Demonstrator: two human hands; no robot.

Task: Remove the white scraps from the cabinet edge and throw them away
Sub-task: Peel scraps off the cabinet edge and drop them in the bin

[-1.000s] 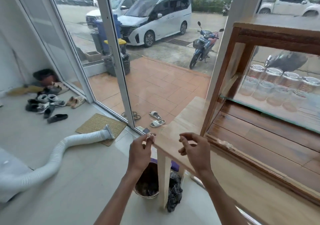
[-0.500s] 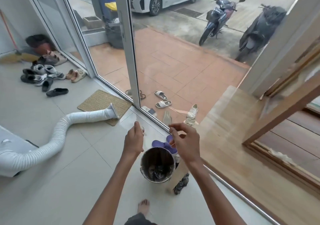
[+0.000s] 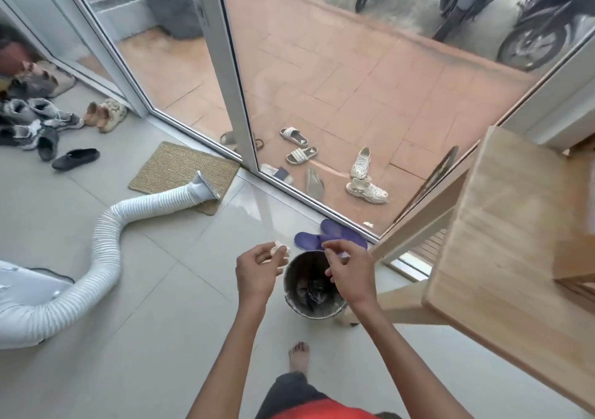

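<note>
While pinching a crumpled white scrap in the thumb-and-fingertip grip of the left hand, holding it just left of the round dark waste bin on the floor. Bunching the right hand grip over the bin mouth; cannot tell whether holding anything. Probably best carrying the left grip fully above the opening before spreading it. Compared with half a second back, looking down more steeply, with both hands nearer the bin and the light wooden tabletop looming larger at right.

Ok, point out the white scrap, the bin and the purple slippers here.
white scrap (image 3: pixel 279 249), head view, on the piece pinched in the left hand's fingertips.
bin (image 3: pixel 322 311), head view, on its near rim.
purple slippers (image 3: pixel 307 240), head view, on the left slipper's sole.
</note>
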